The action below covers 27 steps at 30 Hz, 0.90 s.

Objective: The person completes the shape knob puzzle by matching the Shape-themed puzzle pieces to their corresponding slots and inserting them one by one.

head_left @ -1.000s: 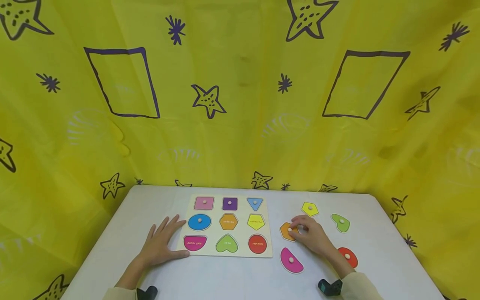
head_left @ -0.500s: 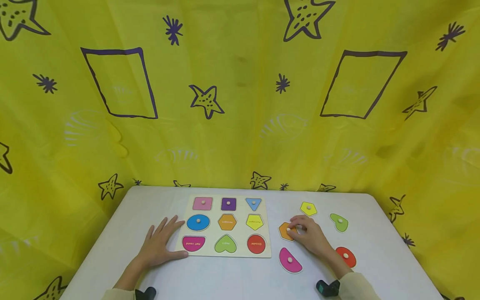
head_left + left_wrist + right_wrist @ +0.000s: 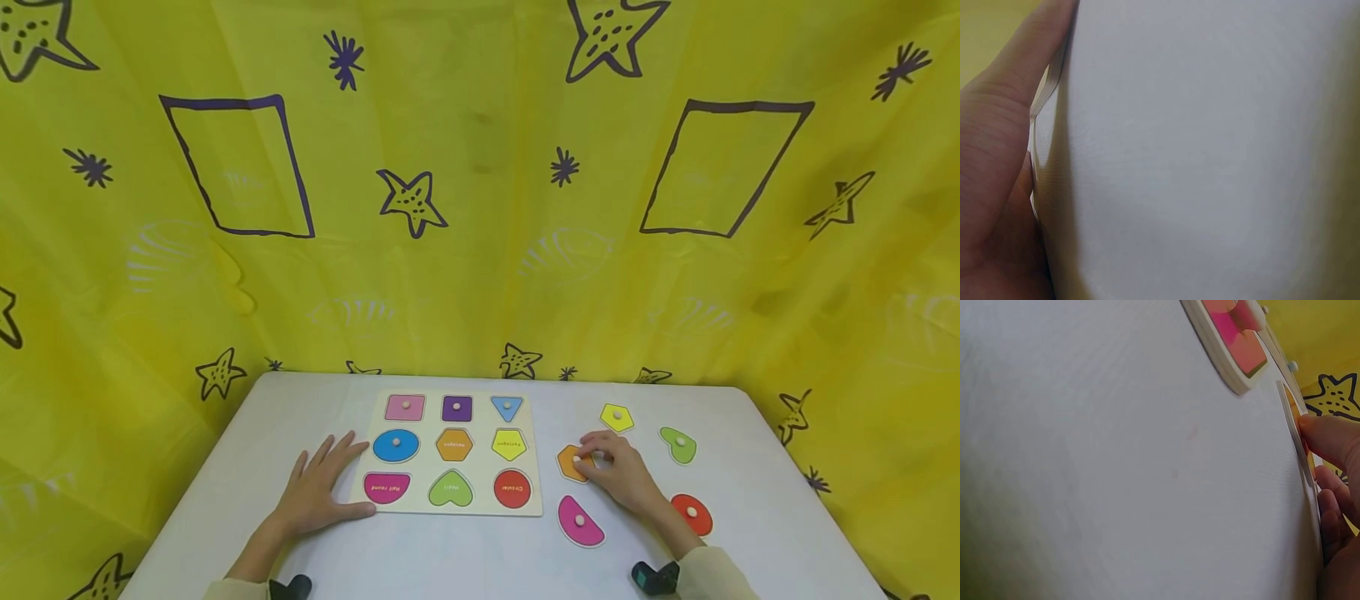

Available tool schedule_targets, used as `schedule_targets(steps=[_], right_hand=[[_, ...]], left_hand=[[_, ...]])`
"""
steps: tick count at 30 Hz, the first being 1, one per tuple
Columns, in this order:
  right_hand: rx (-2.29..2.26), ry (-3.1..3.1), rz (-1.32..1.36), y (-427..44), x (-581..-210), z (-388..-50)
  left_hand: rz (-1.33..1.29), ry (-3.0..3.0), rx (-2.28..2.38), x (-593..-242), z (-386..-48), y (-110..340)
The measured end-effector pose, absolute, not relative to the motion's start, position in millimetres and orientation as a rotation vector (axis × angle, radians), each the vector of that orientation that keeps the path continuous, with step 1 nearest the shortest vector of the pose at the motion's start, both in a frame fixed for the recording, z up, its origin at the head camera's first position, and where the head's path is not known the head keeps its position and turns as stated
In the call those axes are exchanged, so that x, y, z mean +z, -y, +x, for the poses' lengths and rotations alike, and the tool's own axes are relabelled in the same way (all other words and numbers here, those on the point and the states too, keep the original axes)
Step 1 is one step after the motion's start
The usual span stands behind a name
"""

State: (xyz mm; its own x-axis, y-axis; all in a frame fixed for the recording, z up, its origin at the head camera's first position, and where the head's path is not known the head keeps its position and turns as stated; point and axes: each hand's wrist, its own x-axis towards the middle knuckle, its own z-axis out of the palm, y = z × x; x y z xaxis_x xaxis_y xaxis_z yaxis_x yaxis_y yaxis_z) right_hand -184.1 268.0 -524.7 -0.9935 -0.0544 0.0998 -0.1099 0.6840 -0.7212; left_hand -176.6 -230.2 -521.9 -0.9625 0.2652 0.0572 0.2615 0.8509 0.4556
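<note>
Yellow cloth printed with dark stars hangs behind the white worktop that I'm watching through the head camera. Near its middle lies a pale board, its printed labels upside down from my viewpoint. Four knobbed pieces sit in it: a pink rectangle, a purple square and a light blue triangle along the far row, and a blue oval at the left of the middle row. Its other five places show printed shapes without knobs.

On the left I see the left hand, its fingers straight and spread apart, forefinger and thumb tips at the board's left edge and near corner. My left wrist view is mostly white surface, so I cannot tell how firmly they touch.

On the right, the right hand has thumb and forefinger clamped at the knob of the loose orange hexagon. I make that piece out resting on the worktop just right of the board, between a yellow pentagon on the far side and a magenta half-round nearer me. Farther right lie a green heart and a red circle, the latter partly covered by the right forearm.
</note>
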Motion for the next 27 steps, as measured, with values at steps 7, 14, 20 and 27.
schedule_targets(steps=[7,14,20,27], right_hand=[[1.206,2.817,0.111,-266.9,-524.6,-183.1],[1.193,2.801,0.175,-261.6,-518.8,-185.0],[1.180,2.785,0.224,-257.4,-511.4,-188.6],[1.198,2.786,0.222,-253.2,-507.3,-194.3]], left_hand=[[0.434,-3.013,0.751,-521.8,-177.4,228.9],[0.415,-3.003,0.735,-518.1,-175.6,229.0],[0.407,-3.006,0.748,-520.4,-177.2,229.5],[0.419,-3.009,0.747,-522.2,-178.2,230.3]])
